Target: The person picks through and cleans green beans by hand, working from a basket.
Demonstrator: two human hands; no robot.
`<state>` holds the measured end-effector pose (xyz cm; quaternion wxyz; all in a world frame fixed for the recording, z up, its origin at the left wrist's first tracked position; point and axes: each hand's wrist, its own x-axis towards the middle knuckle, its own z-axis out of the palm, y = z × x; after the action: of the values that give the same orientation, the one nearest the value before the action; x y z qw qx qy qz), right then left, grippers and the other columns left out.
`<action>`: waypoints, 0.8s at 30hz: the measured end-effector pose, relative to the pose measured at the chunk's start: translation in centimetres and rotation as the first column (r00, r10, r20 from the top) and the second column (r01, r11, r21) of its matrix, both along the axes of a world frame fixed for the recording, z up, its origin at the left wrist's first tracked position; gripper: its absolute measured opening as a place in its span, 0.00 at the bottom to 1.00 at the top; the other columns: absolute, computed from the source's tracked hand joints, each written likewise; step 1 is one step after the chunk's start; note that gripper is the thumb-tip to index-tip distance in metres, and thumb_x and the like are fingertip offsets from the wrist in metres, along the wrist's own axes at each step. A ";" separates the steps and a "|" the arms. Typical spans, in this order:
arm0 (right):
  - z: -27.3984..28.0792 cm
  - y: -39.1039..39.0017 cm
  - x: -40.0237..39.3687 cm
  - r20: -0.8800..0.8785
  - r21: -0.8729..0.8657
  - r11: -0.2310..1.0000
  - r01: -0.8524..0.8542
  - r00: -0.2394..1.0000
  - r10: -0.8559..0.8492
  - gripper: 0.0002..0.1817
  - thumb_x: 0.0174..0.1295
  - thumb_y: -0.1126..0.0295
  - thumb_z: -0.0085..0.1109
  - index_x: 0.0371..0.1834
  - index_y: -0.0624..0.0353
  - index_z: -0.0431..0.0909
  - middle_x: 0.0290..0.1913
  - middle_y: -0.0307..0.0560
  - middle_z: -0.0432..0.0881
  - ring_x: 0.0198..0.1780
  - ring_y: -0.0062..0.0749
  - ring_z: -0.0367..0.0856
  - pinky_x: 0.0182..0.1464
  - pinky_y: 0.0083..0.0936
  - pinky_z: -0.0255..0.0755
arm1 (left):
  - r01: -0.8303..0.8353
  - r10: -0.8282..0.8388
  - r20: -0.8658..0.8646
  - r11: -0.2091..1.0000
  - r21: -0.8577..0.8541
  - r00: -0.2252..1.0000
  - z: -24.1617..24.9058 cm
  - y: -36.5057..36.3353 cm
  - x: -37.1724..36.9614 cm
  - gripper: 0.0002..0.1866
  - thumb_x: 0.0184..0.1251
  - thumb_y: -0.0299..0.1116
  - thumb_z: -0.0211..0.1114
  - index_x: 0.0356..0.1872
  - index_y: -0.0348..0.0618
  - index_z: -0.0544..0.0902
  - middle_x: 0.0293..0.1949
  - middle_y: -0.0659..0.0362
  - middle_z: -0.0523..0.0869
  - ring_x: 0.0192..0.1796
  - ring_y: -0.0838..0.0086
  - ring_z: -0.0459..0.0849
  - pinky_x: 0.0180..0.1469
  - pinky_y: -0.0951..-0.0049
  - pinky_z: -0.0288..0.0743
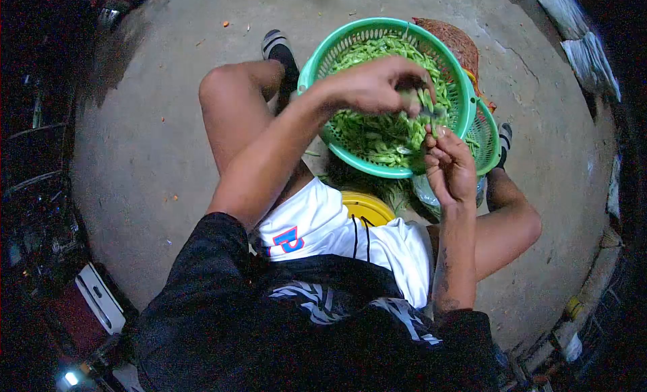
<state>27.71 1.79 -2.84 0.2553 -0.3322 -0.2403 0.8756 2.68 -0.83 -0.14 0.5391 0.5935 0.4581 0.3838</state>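
Note:
A large green basket (311, 72) holds many thin green vegetable pieces (377, 132). Above the basket, my left hand (385, 87) has its fingers curled; a small, blurred, greyish thing (435, 112) is at its fingertips, too unclear to name. My right hand (450, 159) is at the basket's right front edge, palm partly up. Its thumb and finger pinch a green piece that points up toward my left hand. The two hands' fingertips are close together; whether they touch is unclear.
A second green basket (497, 137) sits partly under the first, beside a reddish mesh sack (453, 45). Between my legs is a yellow round object (369, 206), with a clear plastic bag (424, 193) nearby. Small scraps dot the concrete floor (155, 122).

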 end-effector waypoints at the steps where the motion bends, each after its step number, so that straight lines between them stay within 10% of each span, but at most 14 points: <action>1: 0.2 0.0 0.0 0.003 0.008 1.000 0.014 1.000 -0.014 0.12 0.72 0.70 0.61 0.51 0.67 0.82 0.39 0.43 0.85 0.32 0.17 0.76 0.34 0.15 0.71 | -0.054 0.057 -0.051 0.996 0.067 0.997 0.1 0.3 -0.7 0.16 0.65 0.26 0.70 0.54 0.40 0.82 0.38 0.62 0.86 0.40 0.79 0.82 0.44 0.76 0.74; 5: 0.4 0.1 -0.3 0.011 0.013 1.000 0.021 1.000 -0.021 0.11 0.72 0.70 0.61 0.51 0.66 0.82 0.40 0.43 0.85 0.33 0.16 0.77 0.34 0.15 0.72 | -0.085 0.080 -0.042 0.985 -0.149 0.996 0.3 0.4 -1.7 0.18 0.63 0.29 0.73 0.53 0.39 0.82 0.45 0.59 0.86 0.46 0.76 0.81 0.51 0.72 0.76; 7: 0.0 0.2 -0.4 0.020 0.026 1.000 0.005 1.000 -0.006 0.11 0.72 0.69 0.61 0.51 0.66 0.82 0.41 0.42 0.86 0.33 0.16 0.76 0.33 0.15 0.71 | -0.019 0.029 -0.120 0.996 0.087 0.992 -0.7 0.1 -0.2 0.20 0.63 0.31 0.74 0.55 0.38 0.81 0.48 0.57 0.86 0.51 0.73 0.82 0.57 0.69 0.75; 16: 0.1 0.2 -0.4 0.012 -0.085 0.996 -0.003 1.000 0.004 0.09 0.73 0.69 0.60 0.48 0.63 0.80 0.35 0.36 0.81 0.30 0.14 0.70 0.29 0.13 0.65 | -0.010 0.026 -0.291 0.998 0.059 0.956 -0.5 0.1 0.1 0.20 0.64 0.32 0.73 0.55 0.38 0.81 0.48 0.56 0.86 0.54 0.72 0.81 0.59 0.68 0.75; 24: 0.2 0.4 0.0 -0.046 -0.106 0.994 -0.040 0.998 0.036 0.09 0.72 0.69 0.60 0.48 0.64 0.80 0.33 0.36 0.78 0.29 0.14 0.68 0.28 0.13 0.64 | -0.129 0.128 0.070 0.992 0.004 0.989 -0.7 0.8 -2.0 0.18 0.65 0.29 0.72 0.54 0.41 0.82 0.42 0.63 0.85 0.40 0.80 0.81 0.41 0.76 0.76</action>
<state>27.71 2.15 -2.63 0.2256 -0.3215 -0.1935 0.8990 0.67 -0.07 -0.87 0.5262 0.5514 0.4747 0.4403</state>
